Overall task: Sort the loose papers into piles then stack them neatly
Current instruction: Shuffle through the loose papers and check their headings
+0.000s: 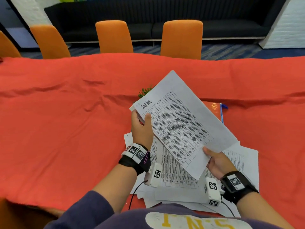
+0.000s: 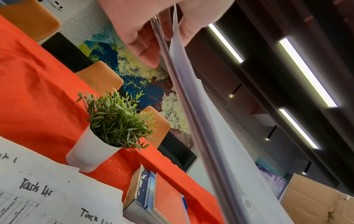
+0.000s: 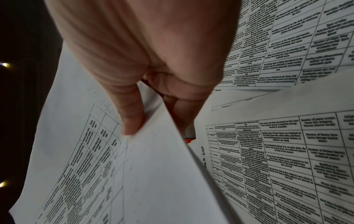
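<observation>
I hold a thin bundle of white sheets (image 1: 181,123) tilted above the table; the top one is headed "Task list" over a printed table. My left hand (image 1: 142,124) pinches its upper left corner, thumb on top. My right hand (image 1: 214,161) pinches the lower right edge, thumb on the printed face. In the left wrist view the bundle (image 2: 191,84) shows edge-on between thumb and fingers. In the right wrist view my thumb presses the held sheets (image 3: 153,166). Beneath lies a loose heap of printed papers (image 1: 175,177), also in the right wrist view (image 3: 287,151) and left wrist view (image 2: 47,197).
A red cloth (image 1: 66,113) covers the table. A small green plant in a white pot (image 2: 91,151) stands behind the heap. An orange folder (image 1: 214,108) and a book (image 2: 141,189) lie at the right. Orange chairs (image 1: 181,38) line the far edge.
</observation>
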A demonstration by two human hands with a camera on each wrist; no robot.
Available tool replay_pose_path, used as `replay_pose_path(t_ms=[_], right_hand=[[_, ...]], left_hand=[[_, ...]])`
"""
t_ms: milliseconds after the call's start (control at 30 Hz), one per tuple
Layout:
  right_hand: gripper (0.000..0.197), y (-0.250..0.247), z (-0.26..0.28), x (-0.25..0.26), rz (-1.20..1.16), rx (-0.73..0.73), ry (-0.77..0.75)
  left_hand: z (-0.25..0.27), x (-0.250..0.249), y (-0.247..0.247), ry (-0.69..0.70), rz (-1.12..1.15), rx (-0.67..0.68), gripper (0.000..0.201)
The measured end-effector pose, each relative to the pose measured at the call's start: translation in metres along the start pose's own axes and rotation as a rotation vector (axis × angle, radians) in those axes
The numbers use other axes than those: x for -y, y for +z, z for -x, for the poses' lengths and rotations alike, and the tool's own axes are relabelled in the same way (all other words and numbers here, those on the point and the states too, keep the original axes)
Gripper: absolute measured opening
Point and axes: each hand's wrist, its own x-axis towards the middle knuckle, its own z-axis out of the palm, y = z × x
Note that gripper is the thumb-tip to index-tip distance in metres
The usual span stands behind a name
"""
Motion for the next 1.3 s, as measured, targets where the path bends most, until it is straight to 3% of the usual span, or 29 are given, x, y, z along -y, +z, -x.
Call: replay_pose_path(t_ms=[167, 300, 467, 667, 833, 967, 1133, 1300], right_hand=[[0.028, -0.01, 0.0, 0.007, -0.004, 0.006, -0.006], [0.029, -0.017, -0.002, 0.009, 0.027, 0.003, -0.002], [0.042, -0.029, -0.001, 0.025, 0.171, -0.027, -0.034], [0.021, -0.049, 0.002, 0.052, 0.454, -0.031, -0.095], [0.015, -0.059, 0.006, 0.069, 0.644, -0.008, -0.168], [0.019, -0.061, 0.011, 0.067, 0.639, -0.003, -0.221], [0.026, -0.07, 0.01, 0.041, 0.733, -0.031, -0.154], [0.02, -0.071, 0.002, 0.025, 0.632, -0.135, -0.13]], left_hand=[[-0.012, 0.001, -0.003, -0.069, 0.002, -0.063, 0.013], [-0.02, 0.007, -0.009, -0.15, 0.014, -0.077, 0.045], [-0.025, 0.012, -0.024, -0.208, -0.262, 0.125, 0.039], [-0.02, 0.031, -0.023, -0.34, -0.426, 0.401, 0.045], [0.001, 0.038, -0.009, -0.3, -0.216, 0.305, 0.022], [0.025, 0.047, -0.01, -0.257, -0.084, 0.221, 0.024], [0.052, 0.068, -0.011, -0.297, -0.082, 0.17, 0.029], [0.062, 0.073, 0.004, -0.341, -0.116, 0.179, 0.019]])
